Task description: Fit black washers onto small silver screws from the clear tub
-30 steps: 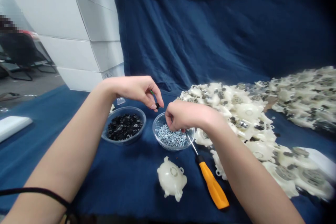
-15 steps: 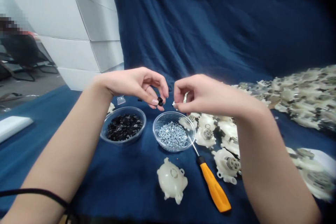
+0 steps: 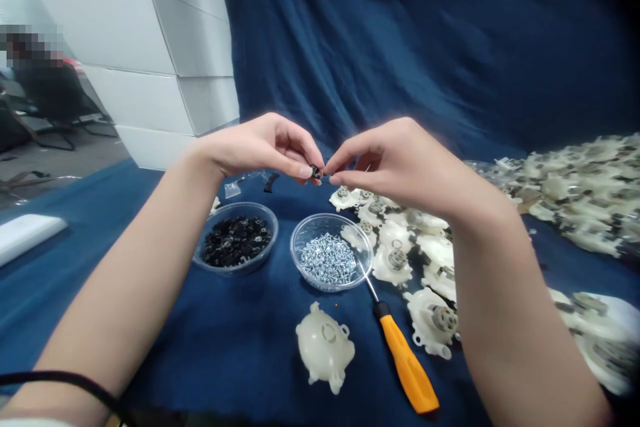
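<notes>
Item: small black part (image 3: 315, 171), pinched between the closed fingertips of the left hand (image 3: 265, 147), held up at twelve o'clock above the bowls; long axis too small to tell. Right hand (image 3: 400, 160) nearly closed, its fingertips at the part; any held piece unclear. Clear bowl of zinc screws (image 3: 330, 215) and bowl of black parts (image 3: 235, 204) sat below, within reach of both hands; orange-handled screwdriver (image 3: 407, 365) lay at five o'clock from them.

The right hand (image 3: 400, 160) is now out of the clear bowl (image 3: 331, 216) and raised. At 1.0 s back it was down among the screws (image 3: 327, 259); at 0.5 s back the hands stood apart. Now the right fingertips (image 3: 334, 179) meet the small black piece (image 3: 315, 172) pinched by the left hand (image 3: 260, 147). Both hands sit higher above the cloth. The white plastic parts (image 3: 395, 260) beside the bowl, earlier under the right forearm, now show.
</notes>
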A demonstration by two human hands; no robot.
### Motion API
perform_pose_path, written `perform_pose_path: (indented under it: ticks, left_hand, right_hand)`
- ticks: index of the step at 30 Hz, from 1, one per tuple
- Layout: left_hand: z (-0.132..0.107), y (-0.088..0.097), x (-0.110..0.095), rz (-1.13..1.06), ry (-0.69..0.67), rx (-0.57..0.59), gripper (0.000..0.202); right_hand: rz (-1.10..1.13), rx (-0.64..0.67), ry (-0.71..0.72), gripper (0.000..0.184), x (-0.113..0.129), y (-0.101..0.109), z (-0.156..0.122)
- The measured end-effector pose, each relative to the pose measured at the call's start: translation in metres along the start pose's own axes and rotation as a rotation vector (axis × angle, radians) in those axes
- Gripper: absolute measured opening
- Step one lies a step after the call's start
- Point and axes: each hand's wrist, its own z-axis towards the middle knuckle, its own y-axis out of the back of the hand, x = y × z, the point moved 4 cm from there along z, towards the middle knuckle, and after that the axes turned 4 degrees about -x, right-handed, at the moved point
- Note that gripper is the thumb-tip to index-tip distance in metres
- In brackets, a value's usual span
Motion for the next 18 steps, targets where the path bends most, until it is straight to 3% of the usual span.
perform_pose_path:
  ticks: [8,18]
  left_hand:
    - [-0.0064,0.0042,-0.006,0.013,-0.006,-0.052,0.049]
    - [-0.0062,0.0021,-0.0043,-0.005,0.039,-0.019,0.049]
  right_hand:
    - [0.026,-0.083,0.003,0.014,0.0028,0.0003,0.0]
    - [0.077,-0.034,-0.01,0.013,0.0064,-0.003,0.0001]
